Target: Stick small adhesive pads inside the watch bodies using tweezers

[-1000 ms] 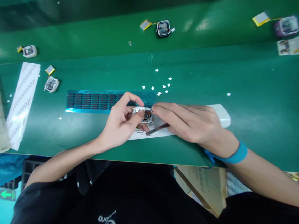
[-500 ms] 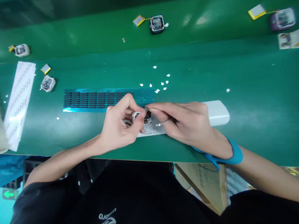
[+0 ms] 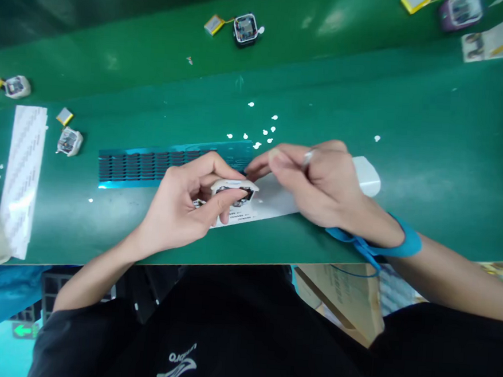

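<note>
White rounded plastic housing pinched in left hand, near green counter front edge.
Left thumb covers part of its dark interior. Right hand, fingers bent, is near the shiny blue film strip's right end; whether it grips anything cannot be told. Hands partly hide the white printed sheet.

Cdbd box, grn arrow sign

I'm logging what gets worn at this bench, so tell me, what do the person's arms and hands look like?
The left hand is gloveless, its wrist bare; the right hand is gloveless too, with a blue band and blue cord at its wrist. The black sleeves are short.
</note>
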A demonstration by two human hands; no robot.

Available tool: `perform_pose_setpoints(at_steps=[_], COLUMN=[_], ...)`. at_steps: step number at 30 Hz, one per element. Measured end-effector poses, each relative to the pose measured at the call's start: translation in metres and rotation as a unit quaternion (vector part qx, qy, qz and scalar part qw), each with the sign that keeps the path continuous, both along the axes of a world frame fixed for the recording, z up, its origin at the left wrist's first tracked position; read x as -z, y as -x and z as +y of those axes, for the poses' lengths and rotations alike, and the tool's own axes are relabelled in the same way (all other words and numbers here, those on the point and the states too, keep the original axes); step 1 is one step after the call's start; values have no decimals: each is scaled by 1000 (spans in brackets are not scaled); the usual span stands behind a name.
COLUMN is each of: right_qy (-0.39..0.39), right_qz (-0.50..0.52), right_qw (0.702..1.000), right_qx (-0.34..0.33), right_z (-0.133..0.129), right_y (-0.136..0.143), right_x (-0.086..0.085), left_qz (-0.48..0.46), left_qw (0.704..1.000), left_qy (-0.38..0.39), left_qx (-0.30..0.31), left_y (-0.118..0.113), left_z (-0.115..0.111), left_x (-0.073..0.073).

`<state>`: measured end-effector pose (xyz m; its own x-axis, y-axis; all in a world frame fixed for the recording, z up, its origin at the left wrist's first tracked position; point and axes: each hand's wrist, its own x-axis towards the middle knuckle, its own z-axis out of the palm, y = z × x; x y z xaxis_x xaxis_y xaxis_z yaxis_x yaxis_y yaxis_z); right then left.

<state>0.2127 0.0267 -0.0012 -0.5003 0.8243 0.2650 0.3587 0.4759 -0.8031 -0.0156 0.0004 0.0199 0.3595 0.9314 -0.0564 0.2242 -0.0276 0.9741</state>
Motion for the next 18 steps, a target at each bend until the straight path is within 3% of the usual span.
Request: perform_pose_setpoints(at_steps=[3, 6, 9, 13, 18], right_qy=[-2, -14, 64, 169, 198], right_qz=[8, -45, -37, -32, -46], right_qw=[999, 997, 997, 968, 950], right_qx=[35, 56, -34, -181, -236], right_z=[4, 11, 24, 40, 44], right_y=[-4, -9, -14, -21, -21], right_x=[-10, -17, -16, -6, 4], left_qz=[87, 198, 260, 297, 301], left_qw=[993, 962, 932, 914, 911], left_qy=[-46, -116, -157, -182, -199], left_qx=[61, 151, 200, 209, 201], left_y=[10, 17, 18, 16, 15], left_z=[2, 3, 2, 0, -1], left_x=[-9, -9, -2, 7, 9])
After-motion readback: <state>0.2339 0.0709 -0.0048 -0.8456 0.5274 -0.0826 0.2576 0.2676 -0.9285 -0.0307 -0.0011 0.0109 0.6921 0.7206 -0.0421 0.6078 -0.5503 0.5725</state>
